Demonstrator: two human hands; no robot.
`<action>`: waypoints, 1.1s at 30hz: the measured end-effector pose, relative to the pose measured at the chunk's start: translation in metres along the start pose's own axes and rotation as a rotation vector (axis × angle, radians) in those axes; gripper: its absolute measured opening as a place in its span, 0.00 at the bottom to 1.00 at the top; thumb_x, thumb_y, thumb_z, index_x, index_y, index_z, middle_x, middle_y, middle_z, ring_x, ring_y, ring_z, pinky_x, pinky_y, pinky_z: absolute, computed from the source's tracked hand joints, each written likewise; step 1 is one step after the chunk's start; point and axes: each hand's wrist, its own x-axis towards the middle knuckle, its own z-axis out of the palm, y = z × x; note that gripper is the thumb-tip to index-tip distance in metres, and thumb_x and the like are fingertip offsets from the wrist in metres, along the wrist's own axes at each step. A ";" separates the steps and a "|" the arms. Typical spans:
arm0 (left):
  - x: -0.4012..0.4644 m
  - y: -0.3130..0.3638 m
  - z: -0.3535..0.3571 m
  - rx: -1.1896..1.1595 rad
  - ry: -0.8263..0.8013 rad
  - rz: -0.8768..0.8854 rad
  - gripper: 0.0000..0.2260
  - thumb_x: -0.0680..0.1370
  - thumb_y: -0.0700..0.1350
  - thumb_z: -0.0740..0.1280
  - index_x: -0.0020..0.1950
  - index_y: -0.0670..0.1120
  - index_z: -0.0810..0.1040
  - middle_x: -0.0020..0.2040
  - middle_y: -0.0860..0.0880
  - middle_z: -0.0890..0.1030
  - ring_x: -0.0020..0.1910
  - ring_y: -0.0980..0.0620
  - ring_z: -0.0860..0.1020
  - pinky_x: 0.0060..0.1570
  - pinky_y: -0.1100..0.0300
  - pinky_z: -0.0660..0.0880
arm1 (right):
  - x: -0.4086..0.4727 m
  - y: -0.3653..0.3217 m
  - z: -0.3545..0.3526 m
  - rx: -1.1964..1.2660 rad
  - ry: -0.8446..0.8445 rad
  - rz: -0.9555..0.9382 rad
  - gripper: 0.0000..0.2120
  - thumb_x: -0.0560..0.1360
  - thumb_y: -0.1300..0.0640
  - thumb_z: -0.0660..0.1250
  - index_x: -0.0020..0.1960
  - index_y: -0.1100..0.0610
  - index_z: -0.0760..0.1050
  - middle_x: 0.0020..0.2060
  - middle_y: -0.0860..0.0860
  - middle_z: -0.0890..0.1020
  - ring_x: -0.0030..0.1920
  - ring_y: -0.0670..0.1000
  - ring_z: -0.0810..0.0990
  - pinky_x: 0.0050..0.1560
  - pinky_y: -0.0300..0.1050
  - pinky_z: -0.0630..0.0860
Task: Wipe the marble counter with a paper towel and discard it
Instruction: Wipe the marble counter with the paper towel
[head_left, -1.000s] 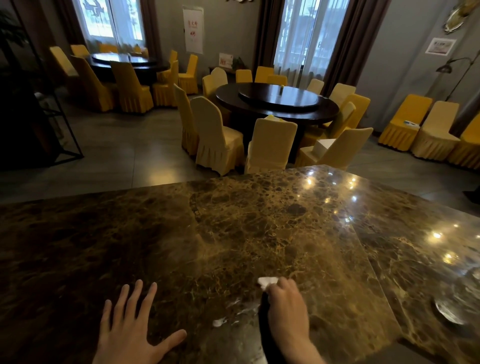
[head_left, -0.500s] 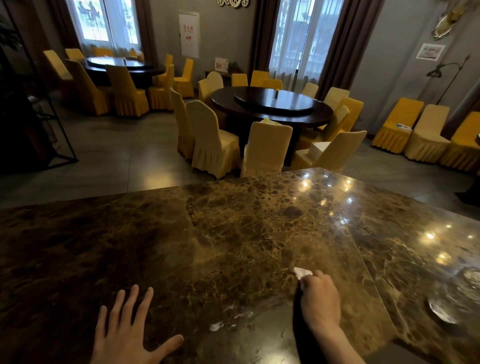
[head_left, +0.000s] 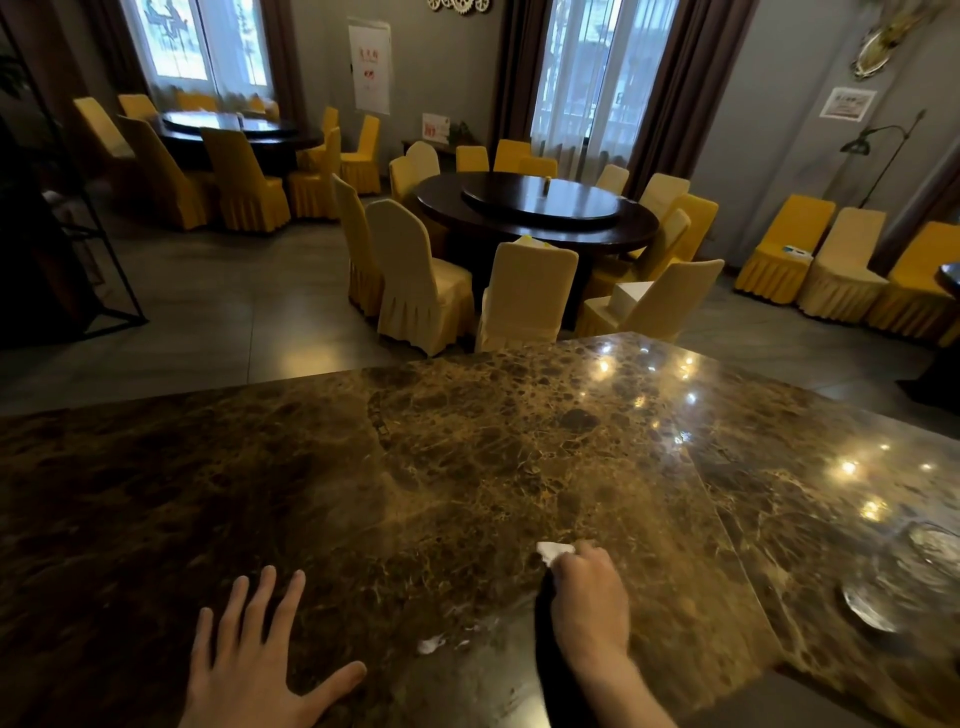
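Right hand (head_left: 589, 605) grip clamped on crumpled white paper towel (head_left: 553, 552), pressing polished brown marble worktop (head_left: 467, 467); left hand (head_left: 249, 670) alongside, fingers spread flat.

My left hand (head_left: 249, 660) lies flat, fingers spread, on the marble counter (head_left: 467, 467). At its 3 o'clock, my right hand (head_left: 589, 603) presses a white paper towel (head_left: 551, 552) down, fingers closed on it.

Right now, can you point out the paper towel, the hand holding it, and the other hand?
paper towel (head_left: 555, 551): head view, white corner poking out past the fingers.
right hand (head_left: 589, 603): head view, back of the hand.
left hand (head_left: 244, 670): head view, back of the hand, flat on the counter.
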 end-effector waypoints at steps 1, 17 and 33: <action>0.000 0.000 0.000 0.002 0.002 0.000 0.63 0.48 0.87 0.32 0.75 0.54 0.25 0.82 0.51 0.33 0.80 0.47 0.33 0.81 0.41 0.36 | -0.007 -0.013 0.006 0.013 -0.040 -0.038 0.08 0.79 0.57 0.65 0.48 0.55 0.83 0.46 0.49 0.80 0.49 0.50 0.76 0.43 0.41 0.69; 0.008 -0.004 0.010 -0.021 0.033 0.005 0.63 0.48 0.89 0.33 0.74 0.54 0.24 0.79 0.52 0.30 0.80 0.47 0.32 0.80 0.40 0.36 | 0.010 0.030 -0.005 -0.038 -0.014 0.059 0.06 0.79 0.58 0.67 0.49 0.54 0.83 0.45 0.49 0.77 0.47 0.50 0.74 0.42 0.41 0.71; 0.004 -0.014 0.024 -0.068 0.133 0.030 0.58 0.55 0.89 0.37 0.76 0.58 0.26 0.82 0.52 0.32 0.79 0.48 0.30 0.80 0.40 0.34 | -0.014 -0.020 0.017 -0.020 -0.126 -0.112 0.07 0.79 0.59 0.66 0.49 0.54 0.83 0.45 0.48 0.76 0.48 0.50 0.75 0.43 0.44 0.73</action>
